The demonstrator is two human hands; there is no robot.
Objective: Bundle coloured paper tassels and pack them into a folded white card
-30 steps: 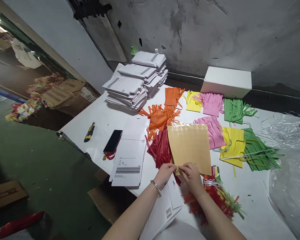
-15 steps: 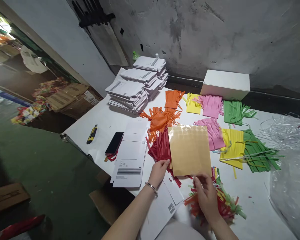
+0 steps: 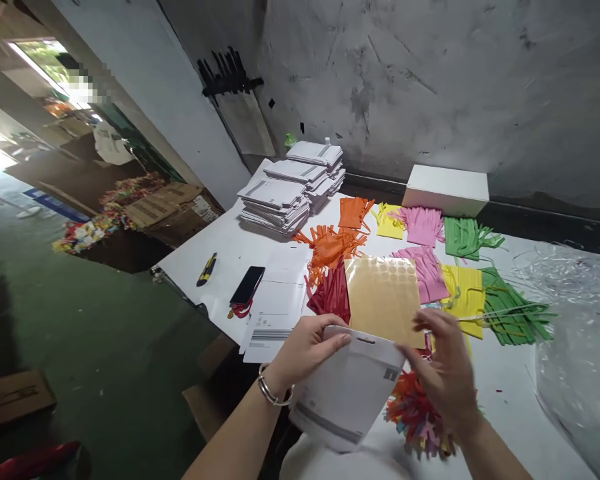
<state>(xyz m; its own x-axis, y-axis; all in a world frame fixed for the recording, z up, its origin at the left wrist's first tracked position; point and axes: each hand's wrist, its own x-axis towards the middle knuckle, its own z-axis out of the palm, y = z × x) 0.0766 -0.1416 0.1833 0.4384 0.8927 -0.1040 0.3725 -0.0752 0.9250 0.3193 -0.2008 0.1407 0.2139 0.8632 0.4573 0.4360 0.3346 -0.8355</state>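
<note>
My left hand (image 3: 313, 350) is closed on the top edge of a white packaging card (image 3: 347, 393), thumb in front. The card is raised toward me and has a slot near its top edge. At its upper right corner is my right hand (image 3: 443, 367), fingers apart and slightly blurred; I cannot tell whether the thumb touches the card. Just beyond lies a tan sheet of round clear stickers (image 3: 383, 293). Dark red fringed tissue paper (image 3: 333, 293) lies to its left. Below my right hand sits a multicoloured bunch of fringed paper (image 3: 417, 413).
Orange (image 3: 333, 247), pink (image 3: 425, 273), yellow (image 3: 463, 283) and green (image 3: 510, 307) fringed paper lies across the table. Stacks of white cards (image 3: 275, 193) stand at the back. A phone (image 3: 247, 285) and a cutter knife (image 3: 207, 270) lie left. Clear plastic bags (image 3: 580, 347) fill the right side.
My left hand has left the tan sheet's lower left corner and now holds up the white card. My right hand has risen to the card's corner. The view has shifted slightly.
</note>
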